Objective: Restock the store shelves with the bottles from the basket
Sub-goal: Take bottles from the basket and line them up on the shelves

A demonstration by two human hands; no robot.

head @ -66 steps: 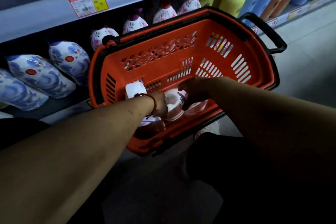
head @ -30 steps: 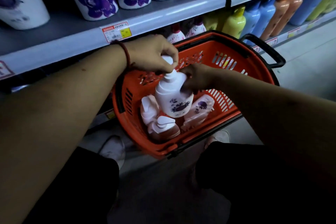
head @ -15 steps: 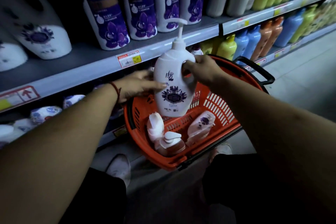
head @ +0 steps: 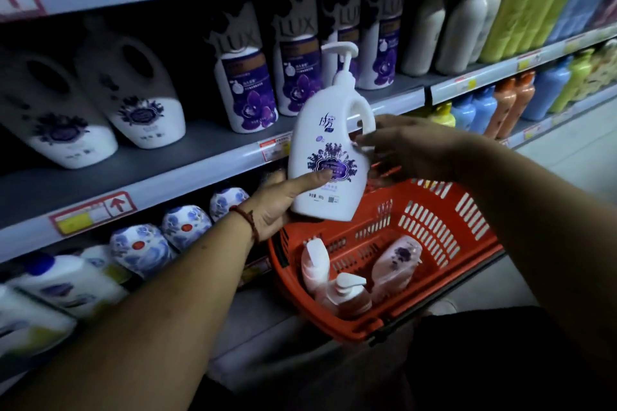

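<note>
A white pump bottle with a purple flower label is held upright above the orange basket, in front of the middle shelf. My left hand grips its lower left side from below, thumb across the label. My right hand touches the bottle's handle side with loosely spread fingers. In the basket lie three pink-and-white pump bottles. Two matching white bottles stand on the middle shelf at left.
Purple-labelled bottles stand on the middle shelf behind the held bottle, with white, green and blue bottles to the right. Blue-patterned pouches fill the lower shelf. A bare stretch of shelf lies between the white bottles and the purple ones.
The bottle was taken out of the basket and has risen to middle-shelf height. My left hand shifted from its top to its lower side; my right fingers loosened at the handle.
</note>
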